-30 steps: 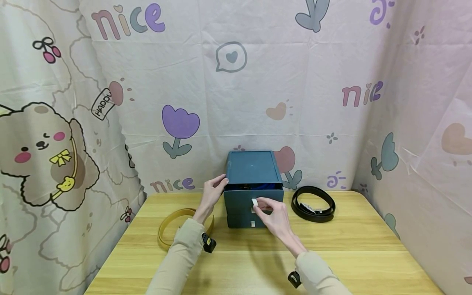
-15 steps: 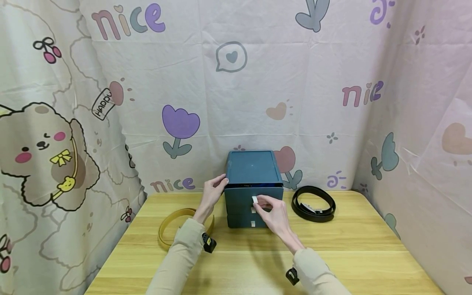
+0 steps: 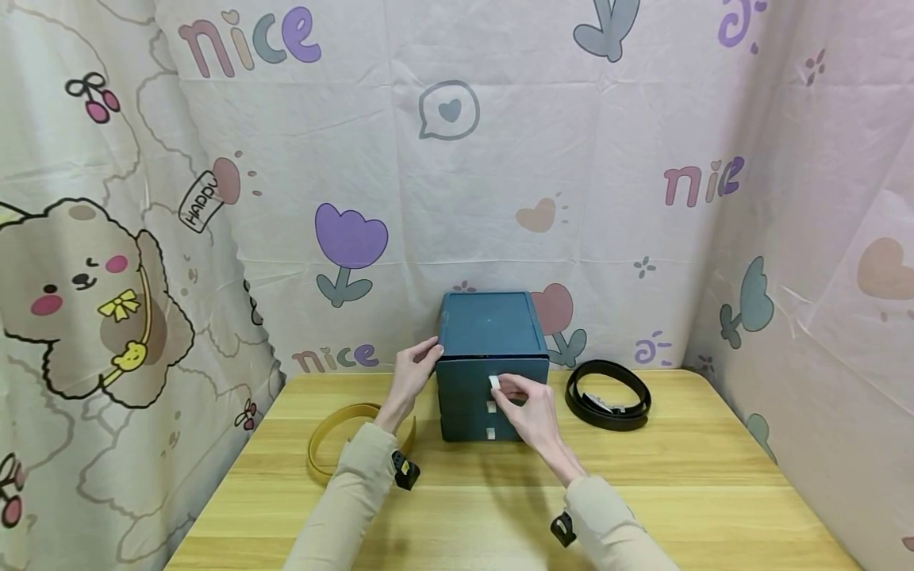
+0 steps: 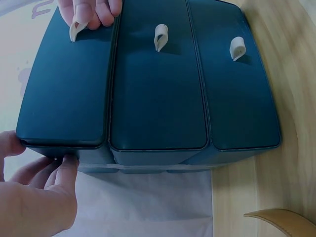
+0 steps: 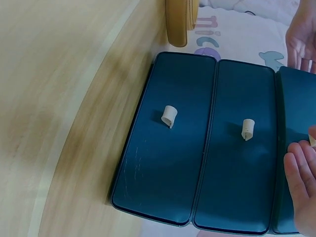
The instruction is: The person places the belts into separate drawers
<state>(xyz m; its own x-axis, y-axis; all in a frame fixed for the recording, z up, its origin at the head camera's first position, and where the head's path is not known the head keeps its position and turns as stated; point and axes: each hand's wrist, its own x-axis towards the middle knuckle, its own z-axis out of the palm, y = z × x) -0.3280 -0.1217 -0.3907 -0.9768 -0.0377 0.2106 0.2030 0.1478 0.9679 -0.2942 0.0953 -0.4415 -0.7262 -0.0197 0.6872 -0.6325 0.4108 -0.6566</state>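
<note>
A dark teal box with three stacked drawers point(image 3: 489, 323) stands at the table's back, a white pull tab on each drawer. Its top drawer point(image 4: 66, 84) sticks out slightly past the two below, with a thin dark slit along its upper edge. My right hand point(image 3: 530, 408) pinches the top drawer's tab point(image 3: 494, 382) between thumb and fingers. My left hand point(image 3: 412, 373) holds the box's upper left front corner, thumb on top and fingers bent against the side point(image 4: 54, 173). The middle tab point(image 4: 161, 37) and bottom tab point(image 4: 237, 48) hang free. What lies inside the drawers is hidden.
A tan coiled belt point(image 3: 314, 444) lies left of the box, partly behind my left forearm. To the right rests a coiled black belt point(image 3: 607, 420) with a silvery buckle. Printed cloth point(image 3: 457, 198) hangs behind and beside the wooden table point(image 3: 685, 476).
The top drawer has slid inward, pushed by my right hand. The gap above it has narrowed to a slit, and the blue thing seen inside has gone from sight. My left hand has stayed put.
</note>
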